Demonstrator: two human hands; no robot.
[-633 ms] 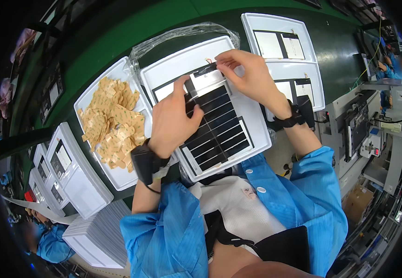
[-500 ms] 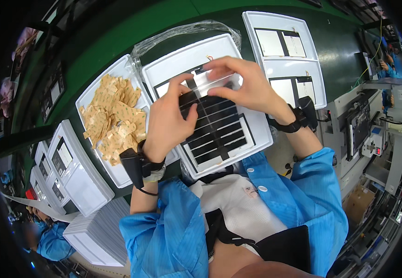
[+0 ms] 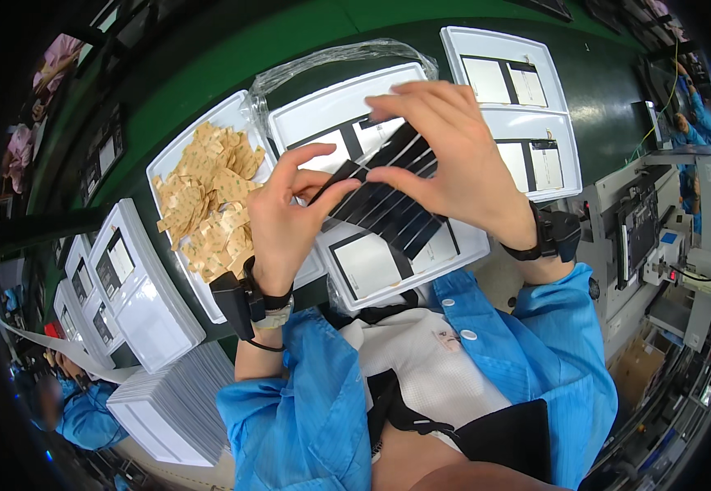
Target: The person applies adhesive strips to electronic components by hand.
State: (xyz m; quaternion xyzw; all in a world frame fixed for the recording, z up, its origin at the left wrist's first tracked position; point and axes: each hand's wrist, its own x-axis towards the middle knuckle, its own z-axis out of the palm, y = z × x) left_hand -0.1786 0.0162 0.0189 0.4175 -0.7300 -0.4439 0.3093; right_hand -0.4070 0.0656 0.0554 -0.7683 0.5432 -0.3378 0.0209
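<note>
Pinching grips of the left hand (image 3: pixel 294 200) and right hand (image 3: pixel 441 151) hold a black-striped sheet (image 3: pixel 395 219) between them, tilted over the white tray (image 3: pixel 314 113). Because both grips sit toward its upper edge, uneven pull could crease it, and a slip could drop it onto the battery-like white packs (image 3: pixel 363 266) below the grips.

The person wears a shiny blue jacket (image 3: pixel 535 368) with white buttons (image 3: pixel 469 335) toward four o'clock of the view; a white textured shirt (image 3: pixel 413 360) shows at five o'clock. Boxy black wrist modules (image 3: pixel 566 235) sit at eight and three o'clock; a thin black cord (image 3: pixel 267 349) loops beneath the former.
</note>
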